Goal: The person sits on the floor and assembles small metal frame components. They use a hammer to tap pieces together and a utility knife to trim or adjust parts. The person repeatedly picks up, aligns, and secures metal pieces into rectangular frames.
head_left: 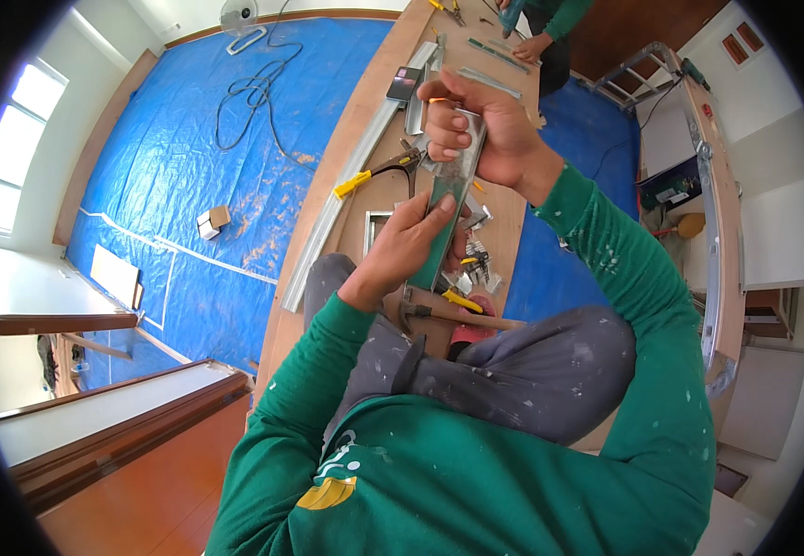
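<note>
A metal channel (pixel 458 174), silvery with a green tint along its lower part, slants up in front of my chest. My left hand (pixel 404 245) is closed on its lower part, thumb lying on the near face. Around the upper end curl the fingers of my right hand (pixel 499 134); a small orange thing shows at those fingers, too hidden to name. Below the channel, a claw hammer (pixel 471 318) with a wooden handle lies by my legs. Yellow-handled snips (pixel 355 183) rest on the board to the left of the channel.
Long metal channels (pixel 344 181) run along the wooden board (pixel 328 246). A phone (pixel 405 83) lies on one. Metal offcuts (pixel 481 264) are scattered near my foot. A co-worker's hand (pixel 533 48) is at the far end. Blue sheeting (pixel 161 139) bears a cable (pixel 258 88) and small box (pixel 213 221).
</note>
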The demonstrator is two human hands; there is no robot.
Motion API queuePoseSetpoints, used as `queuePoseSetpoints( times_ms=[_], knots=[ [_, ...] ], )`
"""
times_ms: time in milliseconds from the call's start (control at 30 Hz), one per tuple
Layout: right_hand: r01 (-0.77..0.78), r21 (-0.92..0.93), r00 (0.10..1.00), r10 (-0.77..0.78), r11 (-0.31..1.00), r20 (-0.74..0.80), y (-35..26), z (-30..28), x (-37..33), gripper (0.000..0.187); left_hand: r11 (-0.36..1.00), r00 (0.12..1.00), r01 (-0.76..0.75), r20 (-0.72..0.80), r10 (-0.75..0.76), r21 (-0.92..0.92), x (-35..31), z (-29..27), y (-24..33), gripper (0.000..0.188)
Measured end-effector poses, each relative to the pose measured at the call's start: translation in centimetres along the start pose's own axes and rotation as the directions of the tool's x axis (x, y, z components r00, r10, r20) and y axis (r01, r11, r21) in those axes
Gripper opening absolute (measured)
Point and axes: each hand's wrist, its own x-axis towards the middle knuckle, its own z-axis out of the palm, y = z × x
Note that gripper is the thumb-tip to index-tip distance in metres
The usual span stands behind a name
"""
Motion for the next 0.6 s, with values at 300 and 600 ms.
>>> queuePoseSetpoints(
  times_ms=[300,600],
  knots=[
    [0.009,-0.228,0.974,-0.060,0.974,-0.218,1.5,2.1,-0.2,0.033,0.999,0.990,0.021,-0.140,-0.025,-0.033,0.1,1.1,-2.5,0.049],
    [0.009,-0.332,0.961,-0.101,0.943,-0.259,2.0,1.9,0.2,0.033,0.996,0.953,0.088,-0.290,-0.092,-0.029,1.5,1.7,-2.9,0.065]
  ],
)
